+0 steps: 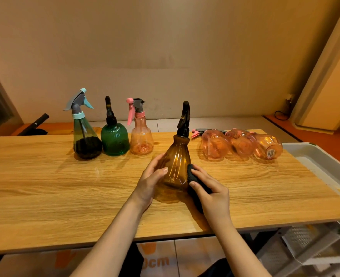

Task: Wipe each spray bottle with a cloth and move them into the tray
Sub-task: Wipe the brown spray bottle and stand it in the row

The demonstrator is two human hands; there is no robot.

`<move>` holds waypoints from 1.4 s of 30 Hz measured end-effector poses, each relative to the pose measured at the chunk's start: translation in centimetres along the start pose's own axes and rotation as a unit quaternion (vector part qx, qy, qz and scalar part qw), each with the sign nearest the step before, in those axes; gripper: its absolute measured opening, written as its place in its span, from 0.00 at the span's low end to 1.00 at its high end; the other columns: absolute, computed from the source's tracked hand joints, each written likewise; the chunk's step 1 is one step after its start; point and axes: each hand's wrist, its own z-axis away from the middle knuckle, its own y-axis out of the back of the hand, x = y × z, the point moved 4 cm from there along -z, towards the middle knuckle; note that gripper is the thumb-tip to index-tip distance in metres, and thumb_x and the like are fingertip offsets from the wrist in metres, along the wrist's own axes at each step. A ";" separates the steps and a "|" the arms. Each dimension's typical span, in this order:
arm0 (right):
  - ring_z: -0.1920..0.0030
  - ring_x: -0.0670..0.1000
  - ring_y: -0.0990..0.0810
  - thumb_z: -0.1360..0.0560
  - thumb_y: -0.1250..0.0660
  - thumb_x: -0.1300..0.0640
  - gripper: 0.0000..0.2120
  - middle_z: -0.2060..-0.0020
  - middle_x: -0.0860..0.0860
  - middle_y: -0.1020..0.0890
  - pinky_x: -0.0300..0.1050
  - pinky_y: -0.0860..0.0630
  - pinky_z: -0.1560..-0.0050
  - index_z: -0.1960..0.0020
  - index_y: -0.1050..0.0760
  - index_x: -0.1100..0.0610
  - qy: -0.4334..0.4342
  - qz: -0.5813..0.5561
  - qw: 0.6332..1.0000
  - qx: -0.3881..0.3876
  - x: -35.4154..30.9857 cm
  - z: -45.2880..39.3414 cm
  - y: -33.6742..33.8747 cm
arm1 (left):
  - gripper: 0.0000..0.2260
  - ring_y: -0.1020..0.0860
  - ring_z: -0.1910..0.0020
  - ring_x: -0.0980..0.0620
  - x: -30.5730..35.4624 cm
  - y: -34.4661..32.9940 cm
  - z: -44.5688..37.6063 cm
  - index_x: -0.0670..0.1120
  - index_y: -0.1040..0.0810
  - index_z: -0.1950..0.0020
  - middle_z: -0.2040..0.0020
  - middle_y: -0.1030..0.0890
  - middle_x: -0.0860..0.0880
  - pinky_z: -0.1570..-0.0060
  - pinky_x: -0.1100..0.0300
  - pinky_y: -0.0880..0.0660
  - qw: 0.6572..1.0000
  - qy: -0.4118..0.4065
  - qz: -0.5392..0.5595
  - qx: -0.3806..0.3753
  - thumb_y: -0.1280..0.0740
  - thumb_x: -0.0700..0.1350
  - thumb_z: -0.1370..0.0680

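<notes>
Amber bottle [175, 166] held just above table [45, 186], near front centre, tilted. Left hand [151, 180] curled round its left flank, steadying it for wiping. Right hand [209, 192] pinching dark cloth [193, 174], pressed against bottle's right side.

Three bottles upright at left rear [113, 136]; three pink bottles lying on sides [241, 144] between amber bottle and tray [313, 156], partly blocking direct path.

Wooden worktop [65, 196] w/ plain wall [165, 47] behind; black cable [280, 114] far right; white crates [305, 248] below, near right.
</notes>
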 end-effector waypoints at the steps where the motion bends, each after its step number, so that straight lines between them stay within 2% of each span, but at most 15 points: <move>1: 0.41 0.37 0.25 0.31 0.30 0.70 0.23 0.46 0.41 0.21 0.31 0.31 0.40 0.48 0.23 0.44 -0.003 -0.004 1.000 0.003 0.0 0.0 0.1 | 0.41 0.20 0.43 0.49 0.0 -0.1 0.1 0.51 0.31 0.31 0.38 0.22 0.45 0.51 0.57 0.22 1.000 -0.003 -0.017 0.001 0.23 0.59 0.42; 4: 0.41 0.37 0.25 0.31 0.30 0.71 0.23 0.46 0.41 0.21 0.31 0.30 0.40 0.47 0.23 0.45 0.004 -0.003 1.000 0.009 0.0 0.1 0.2 | 0.43 0.24 0.38 0.53 0.1 -0.3 0.3 0.59 0.30 0.37 0.35 0.25 0.51 0.44 0.56 0.23 0.997 -0.025 -0.073 0.007 0.24 0.72 0.49; 5: 0.41 0.37 0.25 0.31 0.30 0.71 0.23 0.46 0.41 0.21 0.31 0.30 0.40 0.47 0.23 0.45 0.011 -0.001 1.000 0.011 0.0 0.1 0.2 | 0.42 0.25 0.37 0.54 0.2 -0.3 0.3 0.61 0.30 0.38 0.36 0.25 0.52 0.43 0.56 0.24 0.996 -0.030 -0.085 0.008 0.24 0.71 0.48; 7: 0.41 0.38 0.25 0.31 0.30 0.70 0.21 0.45 0.39 0.22 0.32 0.30 0.40 0.46 0.22 0.47 0.029 0.010 0.999 0.013 0.0 0.2 0.2 | 0.35 0.24 0.38 0.54 0.4 -0.4 0.4 0.61 0.30 0.37 0.36 0.24 0.51 0.44 0.57 0.23 0.995 -0.038 -0.091 0.006 0.24 0.63 0.42; 10: 0.40 0.41 0.24 0.31 0.30 0.64 0.18 0.45 0.32 0.23 0.35 0.30 0.39 0.42 0.23 0.54 0.060 0.038 0.997 0.004 0.1 0.3 0.0 | 0.30 0.23 0.40 0.57 0.4 -0.6 0.5 0.60 0.30 0.35 0.36 0.24 0.51 0.49 0.60 0.23 0.996 -0.053 -0.077 -0.011 0.28 0.56 0.37; 12: 0.39 0.43 0.24 0.31 0.30 0.61 0.18 0.44 0.30 0.24 0.36 0.30 0.38 0.41 0.24 0.55 0.071 0.046 0.996 0.003 0.0 0.3 -0.2 | 0.31 0.23 0.39 0.59 0.5 -0.8 0.6 0.61 0.32 0.35 0.35 0.25 0.53 0.47 0.60 0.23 0.995 -0.055 -0.079 -0.020 0.28 0.56 0.37; 15: 0.38 0.44 0.25 0.30 0.31 0.57 0.18 0.41 0.33 0.25 0.37 0.31 0.37 0.40 0.25 0.55 0.117 0.079 0.990 -0.013 -0.5 0.4 -0.5 | 0.33 0.26 0.37 0.61 0.6 -0.9 0.6 0.64 0.34 0.36 0.34 0.27 0.57 0.41 0.60 0.25 0.993 -0.060 -0.104 -0.019 0.27 0.58 0.39; 18: 0.38 0.45 0.25 0.29 0.32 0.56 0.18 0.40 0.33 0.26 0.37 0.31 0.37 0.39 0.25 0.54 0.128 0.079 0.988 -0.026 -0.4 0.0 -0.6 | 0.33 0.25 0.39 0.60 0.8 -0.9 0.6 0.64 0.33 0.37 0.35 0.27 0.57 0.48 0.62 0.23 0.994 -0.057 -0.087 -0.018 0.26 0.56 0.40; 20: 0.39 0.46 0.24 0.30 0.30 0.60 0.19 0.40 0.38 0.25 0.39 0.29 0.38 0.40 0.24 0.55 0.138 0.092 0.986 -0.012 -0.7 -1.0 -0.6 | 0.33 0.23 0.40 0.58 0.7 -0.9 0.6 0.61 0.32 0.36 0.36 0.25 0.55 0.50 0.62 0.23 0.995 -0.055 -0.083 -0.027 0.26 0.54 0.39; 23: 0.41 0.47 0.23 0.31 0.31 0.65 0.17 0.43 0.50 0.23 0.38 0.29 0.38 0.42 0.25 0.61 0.164 0.111 0.979 0.040 -1.9 -3.6 -0.9 | 0.37 0.24 0.37 0.52 0.5 -1.0 0.5 0.56 0.33 0.31 0.35 0.25 0.49 0.47 0.58 0.23 0.992 -0.063 -0.102 -0.045 0.25 0.52 0.38; 25: 0.41 0.49 0.23 0.31 0.31 0.66 0.16 0.44 0.53 0.22 0.38 0.28 0.39 0.43 0.23 0.64 0.184 0.117 0.974 0.058 -2.7 -5.0 -1.4 | 0.37 0.24 0.37 0.52 0.5 -1.0 0.6 0.55 0.33 0.30 0.35 0.25 0.48 0.47 0.59 0.23 0.992 -0.064 -0.102 -0.045 0.26 0.53 0.38; 28: 0.40 0.48 0.24 0.30 0.31 0.66 0.16 0.43 0.53 0.23 0.40 0.29 0.38 0.42 0.24 0.63 0.195 0.126 0.971 0.058 -2.8 -5.8 -1.8 | 0.34 0.23 0.40 0.59 0.7 -0.9 0.6 0.59 0.32 0.34 0.36 0.25 0.53 0.49 0.61 0.23 0.993 -0.066 -0.088 -0.036 0.26 0.53 0.39; 32: 0.40 0.37 0.27 0.30 0.31 0.66 0.19 0.42 0.53 0.23 0.33 0.30 0.39 0.40 0.27 0.61 0.148 0.098 0.983 0.056 -1.6 -5.6 -1.1 | 0.34 0.25 0.37 0.57 0.7 -0.9 0.5 0.60 0.33 0.33 0.34 0.28 0.53 0.45 0.59 0.23 0.993 -0.067 -0.090 -0.040 0.27 0.54 0.38; 37: 0.39 0.45 0.25 0.30 0.32 0.65 0.19 0.42 0.49 0.23 0.39 0.29 0.37 0.40 0.27 0.59 0.155 0.119 0.981 0.007 -1.3 -3.6 -0.9 | 0.36 0.25 0.36 0.54 0.4 -0.7 0.3 0.57 0.35 0.29 0.34 0.26 0.50 0.43 0.54 0.23 0.993 -0.073 -0.089 -0.039 0.28 0.55 0.36; 42: 0.37 0.44 0.26 0.28 0.34 0.57 0.18 0.40 0.42 0.25 0.36 0.32 0.37 0.39 0.26 0.58 0.141 0.099 0.985 -0.017 -0.5 -0.1 -0.4 | 0.38 0.23 0.38 0.49 0.3 -0.5 0.1 0.54 0.34 0.27 0.35 0.24 0.47 0.43 0.51 0.23 0.996 -0.055 -0.064 -0.027 0.28 0.55 0.37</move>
